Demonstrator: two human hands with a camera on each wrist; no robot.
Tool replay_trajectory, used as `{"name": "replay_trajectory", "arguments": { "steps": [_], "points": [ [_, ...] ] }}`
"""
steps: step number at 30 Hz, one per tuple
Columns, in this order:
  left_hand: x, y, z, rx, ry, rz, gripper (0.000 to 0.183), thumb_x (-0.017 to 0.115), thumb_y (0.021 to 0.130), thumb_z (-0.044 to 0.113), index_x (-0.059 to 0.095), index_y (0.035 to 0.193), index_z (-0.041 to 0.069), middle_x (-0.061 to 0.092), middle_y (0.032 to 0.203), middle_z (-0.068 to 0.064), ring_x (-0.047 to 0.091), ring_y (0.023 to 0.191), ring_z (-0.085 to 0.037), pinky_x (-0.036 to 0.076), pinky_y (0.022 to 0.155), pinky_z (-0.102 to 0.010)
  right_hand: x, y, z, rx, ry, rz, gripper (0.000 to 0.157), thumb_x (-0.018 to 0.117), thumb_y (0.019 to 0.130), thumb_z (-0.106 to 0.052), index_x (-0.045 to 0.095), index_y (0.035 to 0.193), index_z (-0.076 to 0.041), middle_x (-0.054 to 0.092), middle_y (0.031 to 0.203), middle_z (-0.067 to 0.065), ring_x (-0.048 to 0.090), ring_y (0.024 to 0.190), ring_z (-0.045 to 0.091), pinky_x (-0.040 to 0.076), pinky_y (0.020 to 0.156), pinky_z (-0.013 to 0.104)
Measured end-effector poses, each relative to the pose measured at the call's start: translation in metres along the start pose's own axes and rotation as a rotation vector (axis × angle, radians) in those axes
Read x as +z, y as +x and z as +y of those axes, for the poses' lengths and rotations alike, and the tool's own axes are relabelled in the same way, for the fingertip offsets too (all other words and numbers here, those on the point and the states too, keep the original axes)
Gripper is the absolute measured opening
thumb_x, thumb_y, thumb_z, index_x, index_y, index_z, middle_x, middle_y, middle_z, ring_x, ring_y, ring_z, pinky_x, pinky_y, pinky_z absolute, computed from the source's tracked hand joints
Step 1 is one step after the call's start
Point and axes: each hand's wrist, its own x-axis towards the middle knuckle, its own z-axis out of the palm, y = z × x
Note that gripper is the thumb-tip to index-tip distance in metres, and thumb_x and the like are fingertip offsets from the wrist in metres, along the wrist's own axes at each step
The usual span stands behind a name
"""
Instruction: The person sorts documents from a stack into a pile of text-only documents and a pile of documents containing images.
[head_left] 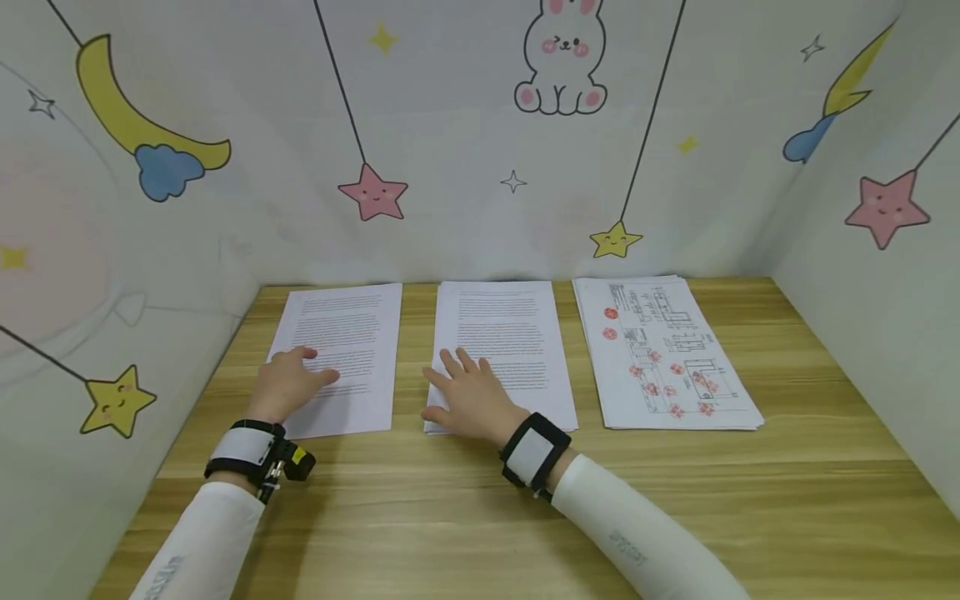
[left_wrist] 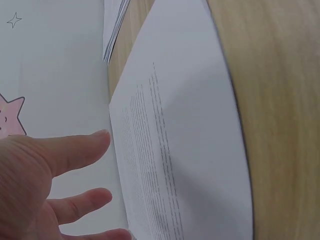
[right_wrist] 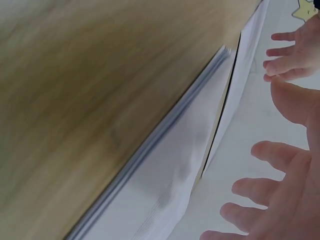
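Observation:
On the left of the table lies a printed sheet of paper [head_left: 352, 333], its lines of text facing up. Over its left part hovers my left hand [head_left: 288, 385], fingers spread and holding nothing; in the left wrist view its thumb [left_wrist: 82, 150] stands apart from the fingers above the page. A thicker stack of printed paper [head_left: 517, 333] lies in the middle. Above its lower left portion is my right hand [head_left: 476, 400], palm down with fingers fanned out. The right wrist view shows the layered edge of this stack [right_wrist: 150, 145] and the fingers raised over it.
To the right lies another stack of paper [head_left: 645, 367], topped by a drawing with red stamp marks. All the papers rest on a wood-grain table [head_left: 420, 517]. White walls [head_left: 465, 225] with cartoon prints enclose its back and sides.

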Motion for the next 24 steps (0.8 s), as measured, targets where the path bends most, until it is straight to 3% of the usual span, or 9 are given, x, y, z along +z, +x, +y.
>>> {"name": "replay_trajectory", "arguments": {
  "steps": [7, 14, 20, 24],
  "points": [
    [-0.002, 0.003, -0.019, -0.059, -0.019, -0.049, 0.069, 0.057, 0.086, 0.036, 0.040, 0.131, -0.014, 0.042, 0.131, -0.042, 0.047, 0.109, -0.050, 0.044, 0.083, -0.058, 0.008, 0.005, -0.022, -0.045, 0.015, -0.034, 0.059, 0.051, 0.089, -0.050, 0.046, 0.139, -0.018, 0.032, 0.152, 0.013, 0.024, 0.141, 0.034, 0.026, 0.109, 0.058],
    [0.001, 0.002, -0.033, -0.118, -0.010, -0.055, 0.070, 0.058, 0.085, 0.035, 0.040, 0.130, -0.016, 0.043, 0.128, -0.042, 0.048, 0.106, -0.048, 0.043, 0.083, -0.058, 0.016, 0.012, -0.047, -0.128, -0.010, -0.098, 0.059, 0.050, 0.090, -0.051, 0.042, 0.141, -0.022, 0.034, 0.151, 0.007, 0.029, 0.140, 0.027, 0.030, 0.109, 0.055],
    [0.002, 0.003, -0.037, -0.167, 0.060, -0.025, 0.072, 0.059, 0.083, 0.037, 0.040, 0.127, -0.018, 0.046, 0.124, -0.043, 0.051, 0.100, -0.048, 0.044, 0.079, -0.055, 0.022, 0.017, -0.063, -0.153, 0.020, -0.199, 0.061, 0.047, 0.090, -0.053, 0.037, 0.144, -0.027, 0.029, 0.154, 0.004, 0.027, 0.141, 0.023, 0.030, 0.110, 0.052],
    [0.004, 0.005, -0.035, -0.162, 0.078, -0.010, 0.070, 0.060, 0.083, 0.036, 0.043, 0.126, -0.016, 0.049, 0.122, -0.041, 0.053, 0.098, -0.047, 0.045, 0.077, -0.054, 0.028, 0.018, -0.067, -0.144, 0.005, -0.254, 0.061, 0.046, 0.089, -0.056, 0.036, 0.144, -0.030, 0.026, 0.155, 0.002, 0.022, 0.143, 0.021, 0.026, 0.113, 0.049]
  ]
}}
